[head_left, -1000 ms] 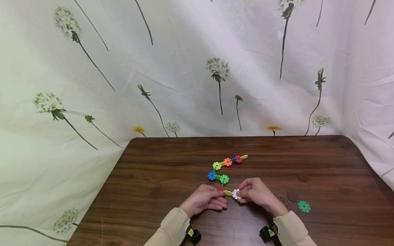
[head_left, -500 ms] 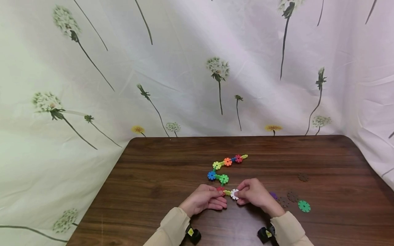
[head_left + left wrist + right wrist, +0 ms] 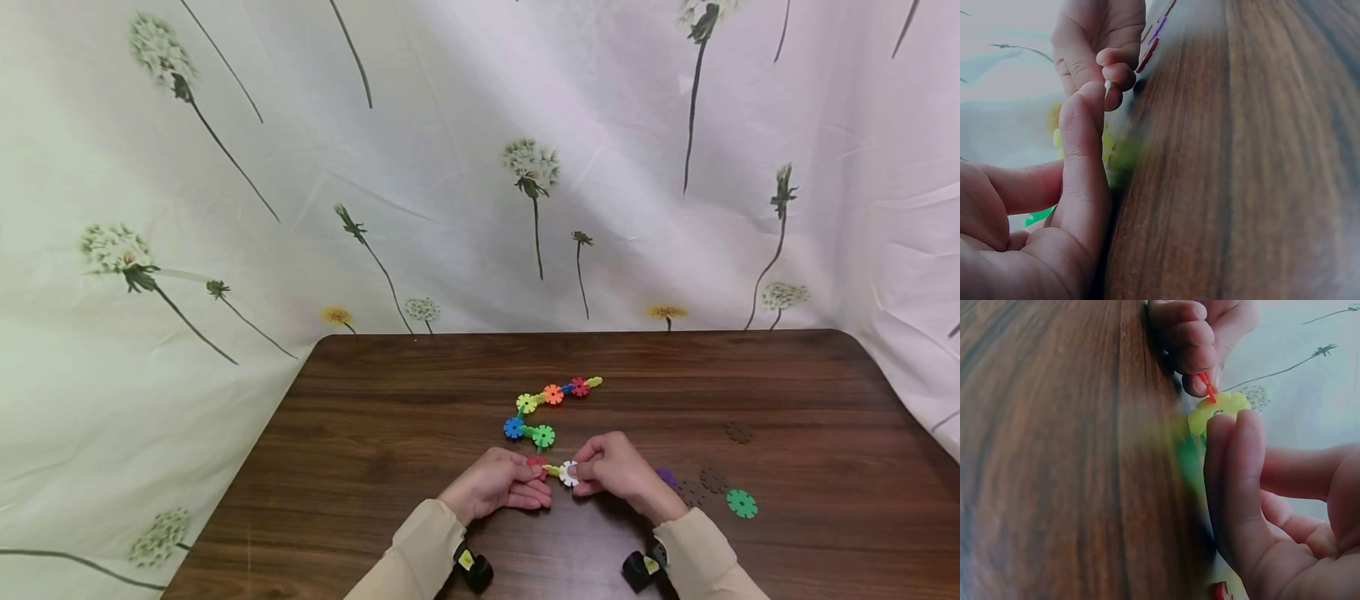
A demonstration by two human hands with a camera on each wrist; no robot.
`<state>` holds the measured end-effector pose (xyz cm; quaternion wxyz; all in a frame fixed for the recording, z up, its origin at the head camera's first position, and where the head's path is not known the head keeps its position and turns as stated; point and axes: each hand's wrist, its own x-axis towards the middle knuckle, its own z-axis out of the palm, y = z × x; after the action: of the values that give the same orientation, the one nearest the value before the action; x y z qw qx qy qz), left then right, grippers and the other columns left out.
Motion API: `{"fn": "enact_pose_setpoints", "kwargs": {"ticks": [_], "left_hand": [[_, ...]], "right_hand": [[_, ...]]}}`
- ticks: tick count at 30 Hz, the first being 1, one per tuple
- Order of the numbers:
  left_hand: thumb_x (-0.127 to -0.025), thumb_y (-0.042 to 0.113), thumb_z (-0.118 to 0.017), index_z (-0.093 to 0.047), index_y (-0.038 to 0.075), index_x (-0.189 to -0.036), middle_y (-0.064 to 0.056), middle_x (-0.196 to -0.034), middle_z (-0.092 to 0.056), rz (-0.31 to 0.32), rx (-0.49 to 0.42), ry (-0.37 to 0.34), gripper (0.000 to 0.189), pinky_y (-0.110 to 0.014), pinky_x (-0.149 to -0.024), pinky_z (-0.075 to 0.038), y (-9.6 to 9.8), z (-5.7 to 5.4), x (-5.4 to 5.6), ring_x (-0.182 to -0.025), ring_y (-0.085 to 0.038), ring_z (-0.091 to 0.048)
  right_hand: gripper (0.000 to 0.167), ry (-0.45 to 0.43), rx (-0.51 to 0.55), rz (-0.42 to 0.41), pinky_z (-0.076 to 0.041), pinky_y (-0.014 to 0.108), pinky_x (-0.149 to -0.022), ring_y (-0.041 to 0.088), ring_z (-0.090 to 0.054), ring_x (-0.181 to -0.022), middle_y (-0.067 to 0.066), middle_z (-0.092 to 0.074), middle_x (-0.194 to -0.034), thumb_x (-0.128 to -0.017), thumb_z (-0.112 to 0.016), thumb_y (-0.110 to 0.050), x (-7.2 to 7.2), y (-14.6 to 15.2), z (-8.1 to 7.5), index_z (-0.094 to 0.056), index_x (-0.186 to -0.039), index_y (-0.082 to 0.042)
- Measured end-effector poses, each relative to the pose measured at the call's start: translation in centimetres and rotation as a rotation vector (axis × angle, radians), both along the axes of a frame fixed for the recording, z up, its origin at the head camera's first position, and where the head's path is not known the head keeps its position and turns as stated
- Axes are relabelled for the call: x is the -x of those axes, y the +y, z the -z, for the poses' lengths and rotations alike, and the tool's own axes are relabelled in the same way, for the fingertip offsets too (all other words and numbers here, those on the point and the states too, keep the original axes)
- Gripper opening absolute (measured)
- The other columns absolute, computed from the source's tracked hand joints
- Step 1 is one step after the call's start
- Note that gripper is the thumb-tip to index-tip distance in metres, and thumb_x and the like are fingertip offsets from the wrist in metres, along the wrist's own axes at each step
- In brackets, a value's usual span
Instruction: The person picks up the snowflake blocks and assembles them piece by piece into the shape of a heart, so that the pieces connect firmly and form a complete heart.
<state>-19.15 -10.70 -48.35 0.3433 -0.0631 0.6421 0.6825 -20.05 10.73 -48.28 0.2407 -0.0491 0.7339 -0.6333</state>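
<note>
My left hand pinches a red notched plastic disc between thumb and fingers. In my right hand, thumb and fingertips grip a white notched disc. Between the two sits a yellow disc, standing edge-on to them; in the right wrist view the red disc slots into its rim. White overlaps the yellow disc's right side in the head view. From the red disc a zigzag chain of interlocked discs runs away over the table, past a green disc and a blue disc to a yellow end piece.
On the brown wooden table, right of my right forearm, lie a green disc, a purple disc and several dark brown discs. A flower-print curtain hangs behind the table's far edge.
My right hand has shifted slightly left with the white disc, closing in on the yellow one. The chain has edged left a little. The purple disc now shows beside my right wrist.
</note>
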Motion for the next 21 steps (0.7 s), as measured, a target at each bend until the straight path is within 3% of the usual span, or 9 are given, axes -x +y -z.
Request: {"fn": "enact_pose_setpoints", "kwargs": {"ticks": [13,18,21], "left_hand": [[-0.097,0.007,-0.052,-0.064,-0.005,-0.101,-0.004,-0.074,-0.070,0.014,0.015,-0.011,0.017,-0.025,-0.066,-0.058,-0.04,-0.05,0.20,-0.069,-0.013,-0.070],[-0.097,0.007,-0.050,-0.063,-0.003,-0.100,-0.007,-0.077,-0.071,0.007,0.012,-0.019,0.017,-0.026,-0.067,-0.058,-0.18,-0.12,0.03,-0.072,-0.015,-0.071],[-0.098,0.009,-0.050,-0.062,-0.005,-0.104,-0.008,-0.080,-0.072,0.006,0.015,-0.015,0.019,-0.029,-0.070,-0.059,-0.22,-0.28,-0.04,-0.074,-0.016,-0.072]], "right_hand": [[0.015,-0.018,0.029,0.010,-0.059,0.030,-0.064,0.012,-0.068,-0.063,0.010,-0.068,-0.075,-0.086,-0.062,0.006,0.17,-0.18,0.00,-0.057,-0.098,0.015],[0.016,-0.003,-0.027,-0.011,-0.059,0.030,-0.062,0.012,-0.068,-0.062,0.010,-0.069,-0.076,-0.088,-0.063,0.001,0.15,-0.12,-0.32,-0.058,-0.099,0.012],[0.015,0.063,-0.090,-0.024,-0.058,0.030,-0.057,0.012,-0.066,-0.057,0.009,-0.069,-0.073,-0.089,-0.065,-0.003,0.19,0.10,-0.46,-0.062,-0.098,0.009]]}}
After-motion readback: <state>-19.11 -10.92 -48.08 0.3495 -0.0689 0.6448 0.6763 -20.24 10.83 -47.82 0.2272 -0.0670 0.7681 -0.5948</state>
